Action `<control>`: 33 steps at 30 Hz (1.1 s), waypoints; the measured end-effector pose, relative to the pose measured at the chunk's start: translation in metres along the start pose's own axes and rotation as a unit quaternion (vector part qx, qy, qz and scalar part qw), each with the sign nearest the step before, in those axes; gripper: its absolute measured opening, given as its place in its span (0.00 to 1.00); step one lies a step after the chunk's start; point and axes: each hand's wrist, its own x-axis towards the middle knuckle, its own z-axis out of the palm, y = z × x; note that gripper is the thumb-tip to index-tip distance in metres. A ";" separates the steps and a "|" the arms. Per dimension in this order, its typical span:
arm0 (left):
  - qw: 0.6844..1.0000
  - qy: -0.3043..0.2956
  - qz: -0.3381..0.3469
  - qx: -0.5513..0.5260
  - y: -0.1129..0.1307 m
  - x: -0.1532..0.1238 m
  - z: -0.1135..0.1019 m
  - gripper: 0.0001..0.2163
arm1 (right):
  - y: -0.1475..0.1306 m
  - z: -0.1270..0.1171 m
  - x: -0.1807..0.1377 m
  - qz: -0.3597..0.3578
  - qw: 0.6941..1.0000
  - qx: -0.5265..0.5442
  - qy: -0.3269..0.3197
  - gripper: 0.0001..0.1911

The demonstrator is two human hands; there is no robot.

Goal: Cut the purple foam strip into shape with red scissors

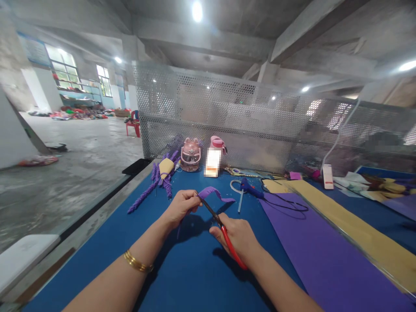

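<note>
My left hand (184, 204) pinches one end of a curled purple strip (212, 192), which arcs away to the right above the blue tabletop (198, 277). Around the red handles of a pair of scissors (231, 247), my right hand (239, 234) is closed. The dark blades reach up and left to the strip's edge at my left fingertips. Whether the blades touch or cut the strip I cannot tell. A thin purple piece hangs below my left hand.
Purple braided flower stems (151, 194) with a yellow wrap lie left, near a pink bottle (190, 155) and a lit phone (212, 163). A blue glue gun (251, 189) with its cord lies right, by purple sheet (308, 247) and yellow sheet (351, 221). A perforated metal screen (227, 112) borders the table's back.
</note>
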 end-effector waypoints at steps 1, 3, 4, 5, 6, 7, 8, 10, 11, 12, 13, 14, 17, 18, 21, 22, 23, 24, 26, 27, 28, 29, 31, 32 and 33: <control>1.000 -0.002 0.001 0.000 0.000 0.000 0.000 0.09 | 0.000 0.000 0.000 0.000 1.000 0.000 -0.001 0.39; 1.000 -0.003 0.004 0.000 0.001 0.000 0.000 0.10 | 0.000 -0.001 0.000 0.000 1.000 0.002 -0.001 0.39; 1.000 -0.003 0.004 0.000 0.002 0.000 0.001 0.10 | 0.000 -0.001 0.000 -0.001 1.000 0.002 0.000 0.39; 1.000 -0.003 0.003 0.002 0.002 0.000 0.001 0.10 | 0.000 -0.001 0.000 -0.002 1.000 0.002 0.001 0.39; 1.000 -0.002 0.001 0.004 0.003 -0.001 0.001 0.10 | 0.000 -0.001 0.000 -0.002 1.000 0.000 0.002 0.39; 1.000 -0.002 -0.002 0.006 0.003 -0.001 0.001 0.10 | 0.000 -0.001 0.000 -0.002 1.000 -0.001 0.003 0.39; 1.000 0.000 -0.005 0.007 0.004 -0.001 0.001 0.10 | 0.000 0.000 0.000 -0.002 1.000 -0.002 0.004 0.39; 1.000 0.002 -0.013 0.009 0.005 -0.001 0.001 0.09 | 0.001 0.001 -0.001 -0.003 1.000 -0.004 0.006 0.38; 1.000 0.003 -0.015 0.009 0.005 -0.002 0.001 0.09 | 0.001 0.002 -0.001 -0.002 1.000 -0.005 0.007 0.38; 1.000 0.003 -0.016 0.007 0.005 -0.002 0.001 0.09 | 0.001 0.002 0.000 -0.002 1.000 -0.005 0.008 0.38; 1.000 0.002 -0.016 0.006 0.005 -0.001 0.001 0.09 | 0.001 0.003 0.000 -0.002 1.000 -0.005 0.009 0.38; 1.000 0.001 -0.016 0.006 0.005 -0.001 0.001 0.09 | 0.001 0.003 0.000 -0.002 1.000 -0.004 0.010 0.38; 1.000 -0.002 -0.019 0.003 0.004 -0.001 0.001 0.09 | 0.000 0.001 0.000 -0.002 1.000 0.006 0.004 0.38; 1.000 -0.003 -0.019 0.002 0.004 -0.001 0.001 0.09 | 0.000 0.000 0.000 -0.002 1.000 0.012 0.001 0.38; 1.000 -0.010 -0.016 -0.006 0.003 0.000 0.000 0.09 | 0.000 -0.004 0.000 0.002 0.999 0.032 -0.014 0.36; 1.000 -0.013 -0.016 -0.009 0.003 0.000 -0.001 0.10 | 0.000 -0.006 -0.001 0.004 0.999 0.041 -0.020 0.35; 1.000 -0.015 -0.018 -0.012 0.002 0.000 -0.001 0.10 | 0.000 -0.007 -0.001 0.008 0.999 0.048 -0.025 0.34; 1.000 -0.017 -0.021 -0.015 0.002 0.000 -0.001 0.10 | -0.001 -0.008 -0.001 0.012 0.998 0.055 -0.029 0.33; 0.999 -0.020 -0.026 -0.019 0.002 0.000 -0.002 0.10 | -0.001 -0.009 0.000 0.021 0.997 0.071 -0.034 0.31; 0.999 -0.022 -0.028 -0.021 0.002 0.000 -0.002 0.10 | -0.002 -0.010 0.000 0.023 0.995 0.085 -0.039 0.30; 0.999 -0.024 -0.029 -0.025 0.001 0.000 -0.002 0.10 | -0.002 -0.011 0.000 0.026 0.994 0.101 -0.043 0.30; 0.999 -0.026 -0.029 -0.031 0.001 0.000 -0.002 0.10 | -0.003 -0.011 0.000 0.030 0.991 0.122 -0.048 0.29; 0.998 -0.030 -0.025 -0.046 0.000 0.000 -0.002 0.10 | -0.004 -0.013 0.000 0.038 0.983 0.168 -0.057 0.27; 0.998 -0.032 -0.022 -0.054 0.000 0.001 -0.002 0.10 | -0.004 -0.014 -0.001 0.043 0.979 0.192 -0.059 0.26; 0.997 -0.034 -0.019 -0.061 0.000 0.001 -0.002 0.10 | -0.004 -0.014 -0.001 0.046 0.973 0.217 -0.060 0.25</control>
